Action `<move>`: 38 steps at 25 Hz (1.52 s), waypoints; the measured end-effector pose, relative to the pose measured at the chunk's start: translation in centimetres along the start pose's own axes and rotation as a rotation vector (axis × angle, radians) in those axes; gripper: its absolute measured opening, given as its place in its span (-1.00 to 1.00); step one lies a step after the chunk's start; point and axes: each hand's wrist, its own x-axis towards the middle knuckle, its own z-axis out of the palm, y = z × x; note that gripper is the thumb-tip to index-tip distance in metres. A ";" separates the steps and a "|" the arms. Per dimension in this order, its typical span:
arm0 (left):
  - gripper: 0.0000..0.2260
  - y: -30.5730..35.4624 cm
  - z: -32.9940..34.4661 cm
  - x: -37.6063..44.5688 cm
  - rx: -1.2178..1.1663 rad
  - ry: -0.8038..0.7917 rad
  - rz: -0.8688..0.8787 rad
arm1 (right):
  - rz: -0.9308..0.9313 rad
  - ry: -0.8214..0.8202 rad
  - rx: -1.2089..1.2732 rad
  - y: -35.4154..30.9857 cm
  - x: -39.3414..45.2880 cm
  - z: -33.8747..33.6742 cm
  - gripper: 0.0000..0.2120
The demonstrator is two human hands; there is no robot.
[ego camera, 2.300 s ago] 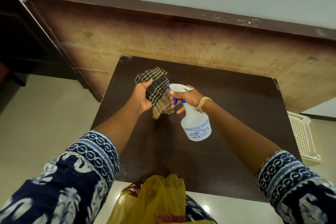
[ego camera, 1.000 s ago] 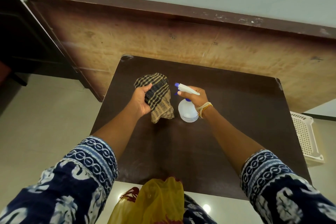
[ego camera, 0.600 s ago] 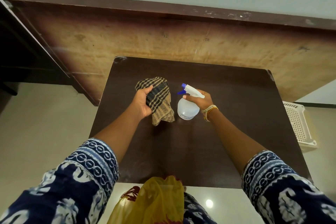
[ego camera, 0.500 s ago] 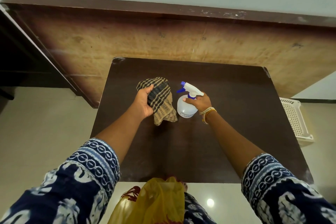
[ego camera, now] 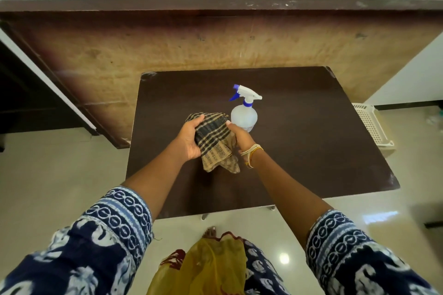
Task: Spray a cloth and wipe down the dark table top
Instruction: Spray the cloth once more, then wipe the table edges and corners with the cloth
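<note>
A checked beige-and-black cloth (ego camera: 214, 137) is bunched up above the middle of the dark brown table top (ego camera: 299, 151). My left hand (ego camera: 189, 137) grips its left side and my right hand (ego camera: 239, 136) holds its right side, so both hands are shut on the cloth. A white spray bottle (ego camera: 244, 115) with a blue trigger stands upright on the table just beyond my right hand, with no hand on it.
A large wooden board (ego camera: 191, 43) leans against the wall behind the table. A white plastic basket (ego camera: 372, 127) sits on the floor at the right. Dark furniture (ego camera: 28, 93) stands at the left. My foot (ego camera: 209, 232) is near the table's front edge.
My right hand set the spray bottle down on the table, let go of it and moved left onto the cloth. The left hand kept hold of the cloth.
</note>
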 end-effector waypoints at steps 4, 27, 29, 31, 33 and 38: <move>-0.68 -2.0 -1.1 -2.7 0.118 -0.019 -0.005 | -0.046 -0.114 0.012 2.4 -2.6 0.1 -0.62; -0.80 -12.6 -18.2 -20.7 0.676 0.202 0.370 | 0.034 -0.122 0.450 19.0 -24.9 7.2 -0.69; -0.80 -11.8 -20.2 -20.6 0.723 0.198 0.364 | 0.009 -0.025 0.434 19.9 -24.1 8.9 -0.62; -0.85 -10.5 -22.3 -20.4 0.777 0.200 0.358 | -0.043 0.064 0.413 20.5 -23.2 10.8 -0.63; -0.88 -8.8 -24.4 -20.3 0.867 0.196 0.366 | -0.118 0.208 0.334 21.1 -22.2 12.7 -0.75; -0.85 -4.3 -30.1 -19.5 1.063 0.170 0.372 | -0.150 0.488 0.316 22.9 -19.0 17.6 -0.57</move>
